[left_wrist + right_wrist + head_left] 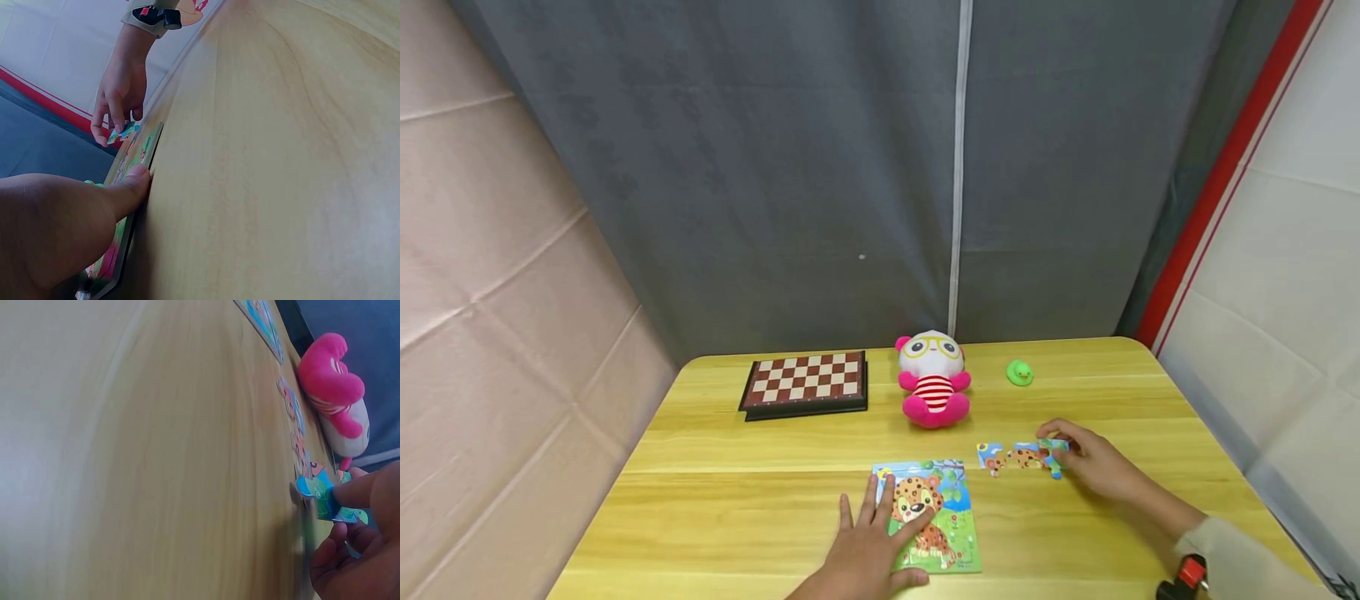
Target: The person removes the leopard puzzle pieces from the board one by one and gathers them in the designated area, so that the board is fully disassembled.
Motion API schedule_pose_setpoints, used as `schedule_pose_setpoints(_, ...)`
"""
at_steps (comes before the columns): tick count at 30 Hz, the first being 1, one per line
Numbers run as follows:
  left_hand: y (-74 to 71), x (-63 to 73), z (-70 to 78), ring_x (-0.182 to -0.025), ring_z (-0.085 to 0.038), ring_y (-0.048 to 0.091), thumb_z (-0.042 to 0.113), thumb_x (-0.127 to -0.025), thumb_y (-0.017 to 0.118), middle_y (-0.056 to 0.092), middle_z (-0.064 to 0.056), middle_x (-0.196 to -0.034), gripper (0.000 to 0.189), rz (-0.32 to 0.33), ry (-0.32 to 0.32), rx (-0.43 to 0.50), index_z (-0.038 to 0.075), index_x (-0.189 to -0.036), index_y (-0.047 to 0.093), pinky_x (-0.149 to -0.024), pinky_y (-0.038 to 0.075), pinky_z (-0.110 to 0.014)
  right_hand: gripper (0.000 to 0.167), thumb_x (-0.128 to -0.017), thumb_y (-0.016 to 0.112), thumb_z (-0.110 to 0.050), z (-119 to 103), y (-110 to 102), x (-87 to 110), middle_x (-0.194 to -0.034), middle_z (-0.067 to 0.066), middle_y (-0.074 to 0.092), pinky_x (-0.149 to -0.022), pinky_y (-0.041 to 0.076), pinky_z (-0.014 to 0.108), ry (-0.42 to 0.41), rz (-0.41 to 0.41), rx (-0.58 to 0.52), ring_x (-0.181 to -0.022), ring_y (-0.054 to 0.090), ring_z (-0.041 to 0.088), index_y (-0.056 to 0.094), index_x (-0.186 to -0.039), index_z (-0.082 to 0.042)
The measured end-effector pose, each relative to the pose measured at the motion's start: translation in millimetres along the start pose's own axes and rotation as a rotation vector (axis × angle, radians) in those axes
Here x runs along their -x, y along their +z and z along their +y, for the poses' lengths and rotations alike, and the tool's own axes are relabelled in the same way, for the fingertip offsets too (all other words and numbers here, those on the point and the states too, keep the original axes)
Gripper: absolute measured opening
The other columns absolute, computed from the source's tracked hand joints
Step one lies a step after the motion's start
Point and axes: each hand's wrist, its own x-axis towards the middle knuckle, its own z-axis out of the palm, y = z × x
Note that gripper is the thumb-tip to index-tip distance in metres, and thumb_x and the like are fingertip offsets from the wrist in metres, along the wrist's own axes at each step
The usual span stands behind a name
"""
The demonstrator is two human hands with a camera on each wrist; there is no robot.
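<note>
A leopard jigsaw board (934,510) lies near the front edge of the yellow table (715,492). My left hand (872,546) rests flat on its left part with fingers spread; its thumb (132,187) presses the board's edge (128,231). To the right lies a short row of loose puzzle pieces (1011,457). My right hand (1086,461) pinches the blue-green piece (1055,454) at the row's right end, and that piece (325,499) is tilted up off the wood. The same piece (123,132) shows between the fingers in the left wrist view.
A pink and white plush toy (934,379) sits behind the puzzle, also in the right wrist view (334,394). A folded chessboard (806,383) lies at the back left, a small green duck (1019,372) at the back right. A grey curtain hangs behind.
</note>
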Motion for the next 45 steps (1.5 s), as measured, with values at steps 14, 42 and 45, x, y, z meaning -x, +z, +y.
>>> schedule_pose_setpoints(14, 3.9, -0.8, -1.9, -0.153, -0.054, 0.008, 0.082, -0.087, 0.037, 0.007, -0.025, -0.17, 0.081, 0.013, 0.009, -0.03, 0.057, -0.159, 0.011, -0.107, 0.02, -0.085, 0.024, -0.1, 0.062, 0.001, 14.8, -9.5, 3.3, -0.113, 0.008, 0.066, -0.067, 0.042, 0.025, 0.033, 0.031, 0.054, -0.079, 0.046, 0.009, 0.067, -0.122, -0.006)
schedule_pose_setpoints(42, 5.6, -1.8, -2.4, -0.153, -0.055, 0.005, 0.083, -0.086, 0.037, 0.007, -0.025, -0.17, 0.081, -0.012, -0.001, 0.002, 0.059, -0.159, 0.01, -0.107, 0.017, -0.086, 0.021, -0.097, 0.065, 0.003, 24.3, -3.4, 3.8, -0.099, 0.001, 0.06, -0.063, 0.04, 0.024, 0.028, 0.068, 0.157, -0.076, 0.042, 0.007, 0.073, -0.114, -0.008)
schedule_pose_setpoints(45, 6.6, -1.7, -2.7, -0.153, -0.055, 0.007, 0.083, -0.086, 0.037, 0.007, -0.025, -0.17, 0.081, -0.001, 0.004, -0.008, 0.059, -0.159, 0.009, -0.107, 0.018, -0.086, 0.021, -0.097, 0.065, 0.003, 23.5, -2.9, 4.0, -0.099, 0.001, 0.06, -0.063, 0.039, 0.024, 0.031, 0.075, 0.161, -0.076, 0.041, 0.007, 0.073, -0.114, -0.008)
